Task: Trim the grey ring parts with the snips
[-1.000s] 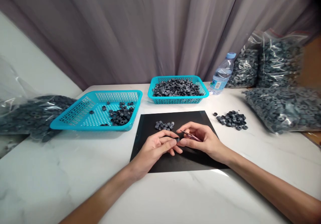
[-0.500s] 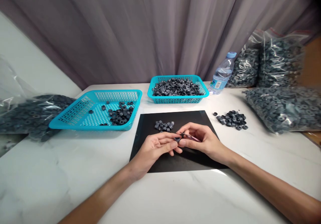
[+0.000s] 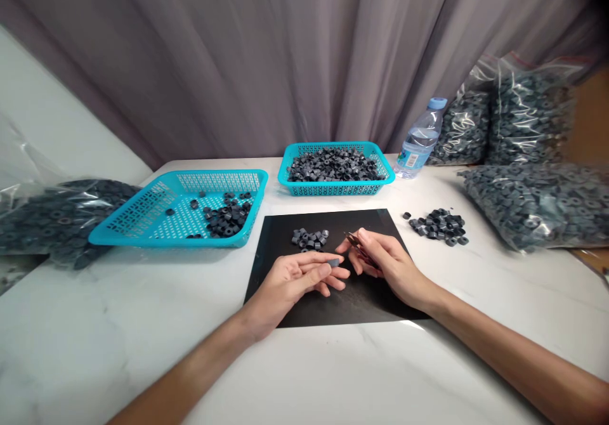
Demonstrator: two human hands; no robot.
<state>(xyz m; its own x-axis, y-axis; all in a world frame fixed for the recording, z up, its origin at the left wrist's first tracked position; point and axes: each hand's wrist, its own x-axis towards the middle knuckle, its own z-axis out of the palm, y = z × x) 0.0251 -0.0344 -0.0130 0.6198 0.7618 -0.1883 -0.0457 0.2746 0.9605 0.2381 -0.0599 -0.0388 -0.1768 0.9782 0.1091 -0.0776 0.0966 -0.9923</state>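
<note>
Over the black mat, my left hand pinches a small dark grey ring-like piece between thumb and fingertips. My right hand, just to the right and a little apart from it, is closed on a slim metal tool with two fine points, which looks like tweezers. Its points face up and left; my fingers hide the rest. A small pile of similar grey pieces lies on the mat beyond my left hand.
A turquoise basket with some pieces stands at left, and a fuller turquoise basket at the back. Loose pieces lie right of the mat. A water bottle and bags of pieces stand at right; another bag is at left.
My right hand has drawn back from the piece in my left hand and turned, so the tool's points now face upward. The left hand still holds its piece, now tilted differently.
</note>
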